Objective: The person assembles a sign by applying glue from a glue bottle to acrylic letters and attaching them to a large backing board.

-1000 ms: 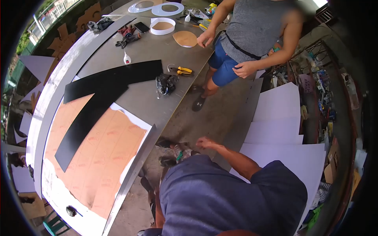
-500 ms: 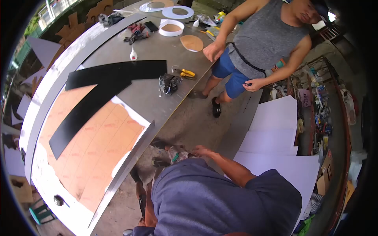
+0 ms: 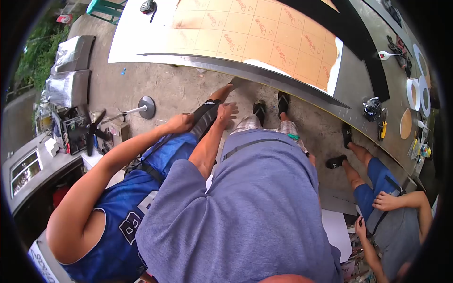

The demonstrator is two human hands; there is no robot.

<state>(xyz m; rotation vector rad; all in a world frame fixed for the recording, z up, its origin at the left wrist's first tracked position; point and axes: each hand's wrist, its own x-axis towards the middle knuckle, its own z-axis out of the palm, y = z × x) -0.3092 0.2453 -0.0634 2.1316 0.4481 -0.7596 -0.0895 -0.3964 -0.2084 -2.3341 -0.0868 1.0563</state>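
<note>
My left hand (image 3: pixel 227 113) reaches forward past my grey-blue shirt, its fingers stretched out with nothing seen in them. It is close beside the dark-clad leg of a person in a blue jersey (image 3: pixel 127 226) on my left. That person's hand (image 3: pixel 180 123) is a little left of mine. Of my right hand (image 3: pixel 311 160) only a sliver shows along the shirt's edge, and its fingers are hidden. Ahead is a table with a large brown-papered sheet (image 3: pixel 264 35) and a black curved strip (image 3: pixel 376 78). A tape measure (image 3: pixel 147 7) lies at its left end.
A person in a grey top (image 3: pixel 401 240) stands at the right beside the table. Yellow-handled pliers (image 3: pixel 383 125) and a crumpled black plastic bundle (image 3: pixel 372 108) lie near the table edge. A standing fan (image 3: pixel 92 132) and a green stool (image 3: pixel 104 8) are on the left.
My view has swung left and down, bringing the person in the blue jersey into sight. My left hand has come up forward; my right hand has dropped to my side from in front of my waist.
</note>
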